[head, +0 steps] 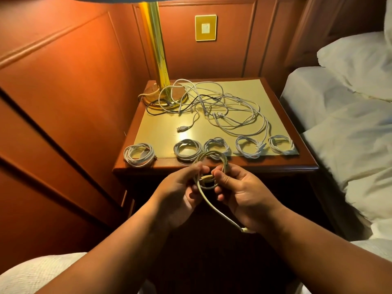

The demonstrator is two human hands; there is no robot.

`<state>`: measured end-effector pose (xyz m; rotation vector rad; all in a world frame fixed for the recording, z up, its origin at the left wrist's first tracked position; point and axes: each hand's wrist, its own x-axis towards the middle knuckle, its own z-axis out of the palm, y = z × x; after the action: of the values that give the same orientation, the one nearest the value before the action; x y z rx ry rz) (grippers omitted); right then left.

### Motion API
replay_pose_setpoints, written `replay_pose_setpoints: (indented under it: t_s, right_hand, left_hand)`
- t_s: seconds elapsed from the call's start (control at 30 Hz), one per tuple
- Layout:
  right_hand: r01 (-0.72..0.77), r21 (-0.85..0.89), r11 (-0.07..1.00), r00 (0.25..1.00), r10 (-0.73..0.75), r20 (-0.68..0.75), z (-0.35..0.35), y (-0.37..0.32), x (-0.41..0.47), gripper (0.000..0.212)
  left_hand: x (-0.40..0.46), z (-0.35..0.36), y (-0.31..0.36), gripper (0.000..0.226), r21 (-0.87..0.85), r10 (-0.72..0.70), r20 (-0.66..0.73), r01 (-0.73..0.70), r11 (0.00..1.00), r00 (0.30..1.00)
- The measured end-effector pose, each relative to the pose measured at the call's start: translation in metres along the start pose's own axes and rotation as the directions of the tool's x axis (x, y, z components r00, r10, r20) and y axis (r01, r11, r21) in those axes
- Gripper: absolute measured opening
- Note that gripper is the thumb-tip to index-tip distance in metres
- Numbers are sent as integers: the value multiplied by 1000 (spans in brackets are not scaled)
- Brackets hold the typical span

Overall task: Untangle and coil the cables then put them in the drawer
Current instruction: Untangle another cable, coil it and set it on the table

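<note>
A bed with white pillows [352, 60] sits far off to the right of the right hand. A wooden nightstand [212, 164] stands just past both hands, and a gold lamp [157, 49] rises at its far left corner. On the nightstand top, well beyond the hands, lies a big messy pile of tangled cables [212, 102], mostly white with one black one in it. Nearer, along the front edge just past the fingertips, five coiled cables [212, 148] sit in a row. No drawer can be seen from here. The left hand [180, 192] and the right hand [239, 192] are held close together in front of the nightstand, and both pinch the same white cable [209, 179], which is looped into a small ring between them. The left fingers curl around the left side of the ring, and the right thumb and fingers hold its right side. A loose tail [220, 211] hangs from the ring, running down and to the right, under the right palm, and ends in a small plug [245, 229] by the right wrist. The tail lies closer to the right hand, so that hand looks best placed to wind it into the ring.
</note>
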<state>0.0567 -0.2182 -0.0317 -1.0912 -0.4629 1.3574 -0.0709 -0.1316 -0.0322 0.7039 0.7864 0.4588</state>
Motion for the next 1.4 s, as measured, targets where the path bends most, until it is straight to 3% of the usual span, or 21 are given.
replay_pose_setpoints:
  t_s: [0.1,0.27,0.33,0.43,0.53,0.73,0.83,0.9,1.03,1.07,1.1,1.13,1.2,1.23,1.3,1.4]
  right_hand:
    - [-28,99,995,999,29,-13,1,-1,2,11]
    - [-16,68,998,1000,15,11,1,-5,0,18]
    - [0,28,1000,1000,-1,29,-2,-6,0,16]
    - [17,-16,1000,999,-16,52,-4,-7,-4,20]
    - [42,-75,996,998,-38,48,-4,-7,-8,12]
    - [117,-223,968,990,-97,101,-3,-5,-11,7]
    - [246,-403,882,965,-181,191,-1,-2,-14,8]
    - [347,-532,772,935,-241,261,-1,2,-15,6]
    - [561,-730,389,819,-384,425,-4,5,-14,7]
    - [590,-739,325,794,-400,458,-4,4,-14,7]
    - [607,-731,313,780,-410,473,-3,3,-14,6]
    - [602,-708,369,788,-414,455,-1,1,-15,9]
    - [490,-552,675,872,-368,323,4,-6,-19,21]
    - [402,-433,807,913,-318,255,5,-10,-20,24]
    - [263,-217,940,956,-224,188,4,-17,-20,25]
    - [99,37,994,972,-104,212,4,-21,-21,25]
  left_hand:
    - [-2,-2,3,16,-168,-8,82,22,985,997]
    - [-1,-10,4,35,-89,119,275,-97,991,954]
    - [1,-13,7,35,18,174,336,-191,981,926]
    - [3,-12,7,15,233,293,293,-365,901,910]
    - [1,-10,3,11,336,414,208,-462,821,886]
    - [10,-11,0,17,427,382,76,-377,822,921]
    - [11,-11,-3,12,544,402,-4,-336,769,915]
    - [12,-13,-3,9,654,426,15,-331,680,905]
    - [10,-16,-4,13,844,532,107,-359,397,840]
    - [10,-14,-5,14,851,541,96,-351,392,835]
    - [7,-10,-4,17,818,513,65,-339,464,856]
    - [4,-6,-2,20,735,448,38,-329,593,893]
    - [2,-4,6,16,489,274,57,-266,831,960]
    - [0,-5,11,10,375,193,90,-213,902,977]
    - [-4,-10,18,10,152,67,191,-97,984,979]
    - [-7,-16,20,28,-139,-59,364,117,983,929]
